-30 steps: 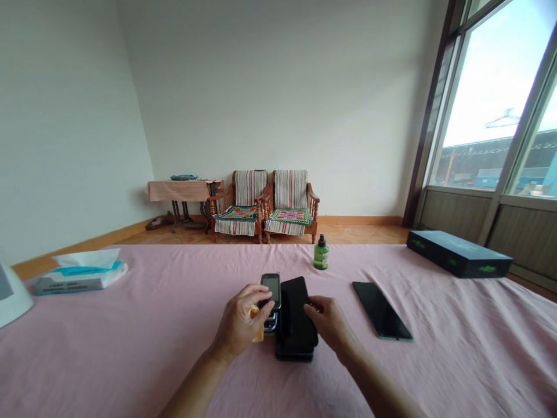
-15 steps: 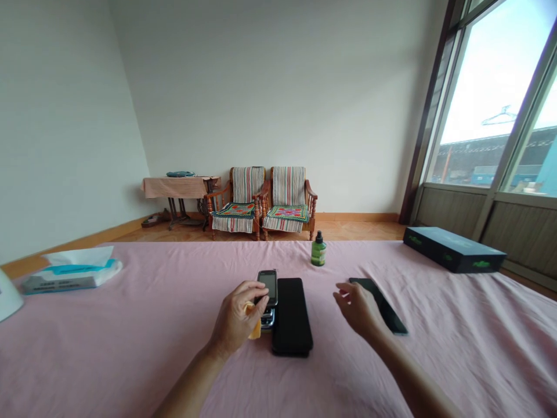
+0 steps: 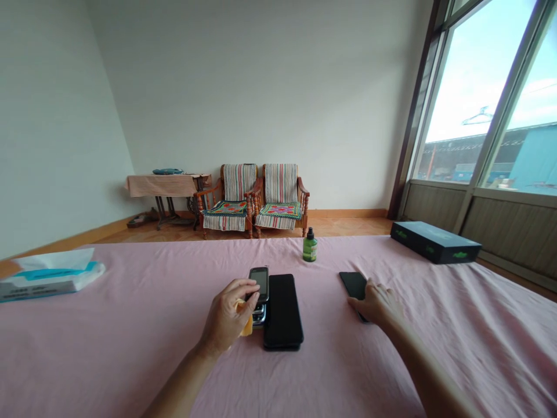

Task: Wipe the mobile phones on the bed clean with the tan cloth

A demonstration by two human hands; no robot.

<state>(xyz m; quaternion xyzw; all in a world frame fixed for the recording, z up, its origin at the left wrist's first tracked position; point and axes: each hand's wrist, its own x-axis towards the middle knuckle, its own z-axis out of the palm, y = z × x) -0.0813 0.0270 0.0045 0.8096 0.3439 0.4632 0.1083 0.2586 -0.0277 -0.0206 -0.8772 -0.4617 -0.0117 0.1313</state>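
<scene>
My left hand (image 3: pixel 230 310) is closed around a yellow cloth (image 3: pixel 246 327), its fingertips over the lower left of a small grey phone (image 3: pixel 260 281). Beneath that phone, a silver keypad phone (image 3: pixel 259 314) partly shows. Large black phones (image 3: pixel 282 313) lie stacked just to the right, on the pink cloth (image 3: pixel 322 348). Farther right, my right hand (image 3: pixel 375 301) has its thumb at the left edge and its fingers at the right edge of a dark phone (image 3: pixel 353 283) lying on the cloth; the hand covers part of it.
A green bottle (image 3: pixel 310 246) with a black cap stands beyond the phones. A black box (image 3: pixel 435 241) lies at the far right, a tissue pack (image 3: pixel 52 280) at the far left. Two chairs (image 3: pixel 278 203) and a small covered table (image 3: pixel 163 186) stand by the wall.
My right hand has moved from the left side of the dark phone onto it, with thumb and fingers at its edges. The view has shifted slightly; my left hand stays at the small phone.
</scene>
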